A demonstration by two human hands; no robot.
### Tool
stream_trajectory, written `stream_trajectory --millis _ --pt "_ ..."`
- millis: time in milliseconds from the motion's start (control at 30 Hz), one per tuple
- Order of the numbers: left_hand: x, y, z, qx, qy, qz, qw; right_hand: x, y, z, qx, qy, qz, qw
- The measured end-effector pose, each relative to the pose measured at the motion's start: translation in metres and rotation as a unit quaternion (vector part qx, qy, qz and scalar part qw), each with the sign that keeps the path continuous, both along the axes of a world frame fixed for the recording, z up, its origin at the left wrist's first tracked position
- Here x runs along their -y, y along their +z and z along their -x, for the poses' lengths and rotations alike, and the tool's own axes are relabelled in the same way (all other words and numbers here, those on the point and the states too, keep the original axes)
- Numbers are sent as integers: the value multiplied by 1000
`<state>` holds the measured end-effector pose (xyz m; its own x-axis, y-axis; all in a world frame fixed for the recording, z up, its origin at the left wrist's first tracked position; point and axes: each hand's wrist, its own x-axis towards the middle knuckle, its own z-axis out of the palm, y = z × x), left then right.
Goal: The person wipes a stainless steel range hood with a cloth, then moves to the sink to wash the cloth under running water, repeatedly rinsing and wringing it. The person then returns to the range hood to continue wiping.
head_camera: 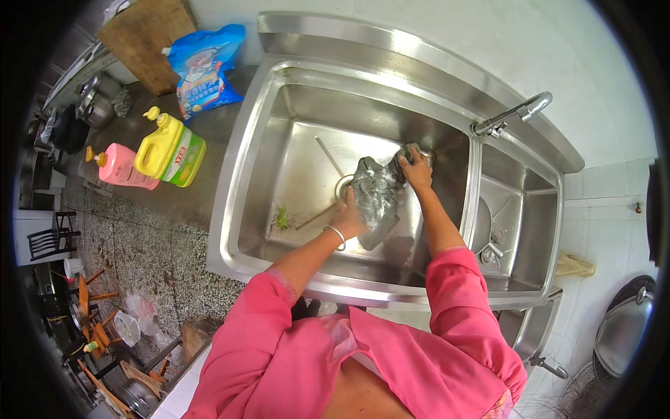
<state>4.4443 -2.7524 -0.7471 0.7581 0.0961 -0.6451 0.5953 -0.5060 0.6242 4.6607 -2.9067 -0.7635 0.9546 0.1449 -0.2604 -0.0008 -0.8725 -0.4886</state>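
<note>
A wet grey cloth (376, 196) with whitish suds on it lies bunched in the large basin of a stainless-steel sink (309, 152). My right hand (417, 168) grips the cloth's far right end, fingers curled over the bunched fabric. At the near left edge of the cloth is my left hand (349, 216), slightly blurred, thumb pointing up and the other fingers partly hidden by the fabric. A pale bangle (339, 240) circles my left wrist. Just beyond that hand, the drain (344, 184) shows in part. Some green plant scraps (282, 217) rest in the basin's left part.
A chrome faucet (515, 112) rises at the divider beside the smaller right basin (534, 225). On the left counter stand a yellow detergent jug (165, 149), a pink pump bottle (125, 166), a blue detergent pouch (207, 68) and a wooden board (144, 42).
</note>
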Motion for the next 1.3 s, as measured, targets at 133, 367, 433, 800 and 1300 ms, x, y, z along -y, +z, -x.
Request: stream_trajectory --millis 133,367,433,800,1300 --pt "19 -35 2 49 68 9 996 -9 -10 -9 26 -43 54 997" --pt "38 -58 -22 62 129 -9 990 7 -73 -35 49 -13 -96 994" --pt "33 -58 -27 49 112 29 992 3 -69 -36 -1 -45 -139 989" --pt "43 -67 -43 132 25 96 986 9 10 128 156 178 -66 969" --pt "35 -42 -42 152 -106 -140 973 -31 -19 -14 91 77 78 990"
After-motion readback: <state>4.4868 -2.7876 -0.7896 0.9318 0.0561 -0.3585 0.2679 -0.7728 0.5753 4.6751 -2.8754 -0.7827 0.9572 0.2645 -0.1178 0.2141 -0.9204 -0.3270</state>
